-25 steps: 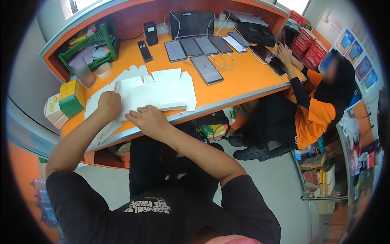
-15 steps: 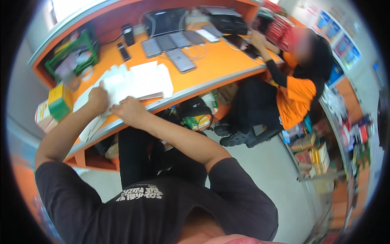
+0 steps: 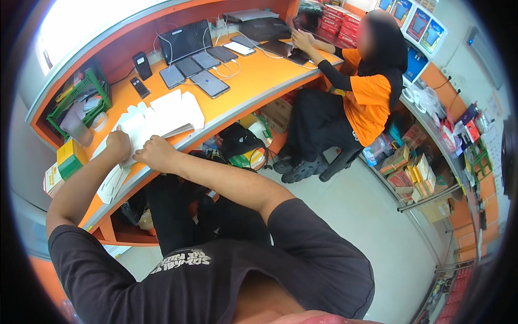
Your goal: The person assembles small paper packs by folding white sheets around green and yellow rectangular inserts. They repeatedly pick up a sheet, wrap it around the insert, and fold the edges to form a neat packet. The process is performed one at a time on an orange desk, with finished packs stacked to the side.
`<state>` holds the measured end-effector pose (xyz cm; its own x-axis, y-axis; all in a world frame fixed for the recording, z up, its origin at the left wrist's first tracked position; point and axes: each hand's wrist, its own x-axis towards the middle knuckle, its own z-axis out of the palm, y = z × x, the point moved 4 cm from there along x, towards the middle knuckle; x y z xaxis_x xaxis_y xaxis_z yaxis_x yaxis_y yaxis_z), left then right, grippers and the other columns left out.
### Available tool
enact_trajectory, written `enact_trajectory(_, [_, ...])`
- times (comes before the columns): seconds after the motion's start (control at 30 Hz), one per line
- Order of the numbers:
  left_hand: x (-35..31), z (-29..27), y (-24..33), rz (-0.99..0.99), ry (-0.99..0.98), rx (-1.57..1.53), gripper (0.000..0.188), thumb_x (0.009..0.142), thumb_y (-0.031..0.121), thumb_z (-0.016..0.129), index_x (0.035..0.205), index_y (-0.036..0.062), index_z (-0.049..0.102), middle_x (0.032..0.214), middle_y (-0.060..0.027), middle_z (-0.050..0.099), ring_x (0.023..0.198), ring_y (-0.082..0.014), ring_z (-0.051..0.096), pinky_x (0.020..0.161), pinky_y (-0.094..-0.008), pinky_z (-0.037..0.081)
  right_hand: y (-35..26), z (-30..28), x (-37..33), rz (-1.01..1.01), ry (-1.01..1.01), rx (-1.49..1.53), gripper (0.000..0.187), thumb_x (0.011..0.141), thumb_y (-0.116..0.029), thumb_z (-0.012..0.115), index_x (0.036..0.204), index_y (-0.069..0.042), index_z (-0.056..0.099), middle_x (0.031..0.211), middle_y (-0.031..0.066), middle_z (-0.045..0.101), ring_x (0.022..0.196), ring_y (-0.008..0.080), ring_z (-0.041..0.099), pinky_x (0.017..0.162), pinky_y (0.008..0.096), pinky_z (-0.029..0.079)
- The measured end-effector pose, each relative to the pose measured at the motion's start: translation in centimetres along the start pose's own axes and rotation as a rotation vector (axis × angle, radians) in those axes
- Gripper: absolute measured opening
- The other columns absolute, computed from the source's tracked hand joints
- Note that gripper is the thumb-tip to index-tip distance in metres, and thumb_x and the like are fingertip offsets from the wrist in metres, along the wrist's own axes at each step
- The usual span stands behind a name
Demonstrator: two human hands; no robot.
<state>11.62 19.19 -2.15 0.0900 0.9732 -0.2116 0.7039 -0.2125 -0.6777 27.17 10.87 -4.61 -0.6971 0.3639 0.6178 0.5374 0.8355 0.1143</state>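
Observation:
Both of my hands are at the front left of the orange desk, on a white die-cut card sheet point(image 3: 136, 131). My left hand point(image 3: 118, 146) is closed on its left part, thumb on top. Close beside it, my right hand point(image 3: 157, 154) has its fingers curled and pinched on the sheet's near edge. To the right of my hands lies a stack of similar white cards point(image 3: 175, 114) with cut flaps, partly overlapped by the sheet. More white card point(image 3: 112, 183) overhangs the desk's front edge below my left wrist.
A yellow-and-green box point(image 3: 71, 159) stands left of my left forearm. Behind are a green basket point(image 3: 81, 100), a handset point(image 3: 139, 87) and several phones point(image 3: 209, 83) with white cables. At the right, a seated person in an orange shirt point(image 3: 372, 100) works at the desk.
The whole view has shifted, so the desk and the other person appear farther left. My hands stay close together on the white card sheet, with little visible change in grip.

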Motion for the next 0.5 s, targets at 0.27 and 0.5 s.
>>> enact_trajectory(0.27, [-0.5,0.7,-0.6,-0.051,0.036,-0.053,0.04,0.086,0.027,0.069,0.118,0.0025,0.072,0.116,-0.0163,0.072,0.1,-0.0224,0.073,0.081,-0.0327,0.058,-0.5,-0.1,0.3,0.016,-0.007,0.045,0.022,0.084,-0.015,0.059,0.102,-0.019,0.072,0.089,-0.0037,0.071,0.084,0.0185,0.068,0.079,0.0365,0.046])
enact_trajectory(0.5, [-2.5,-3.1,0.6,0.067,0.003,-0.002,0.037,0.086,0.021,0.067,0.117,0.003,0.074,0.126,-0.0187,0.068,0.107,-0.024,0.07,0.083,-0.0324,0.056,-0.2,-1.0,-0.4,0.028,-0.001,0.07,0.033,0.081,-0.01,0.063,0.113,-0.013,0.07,0.103,0.0012,0.073,0.093,0.0216,0.069,0.083,0.0369,0.047])
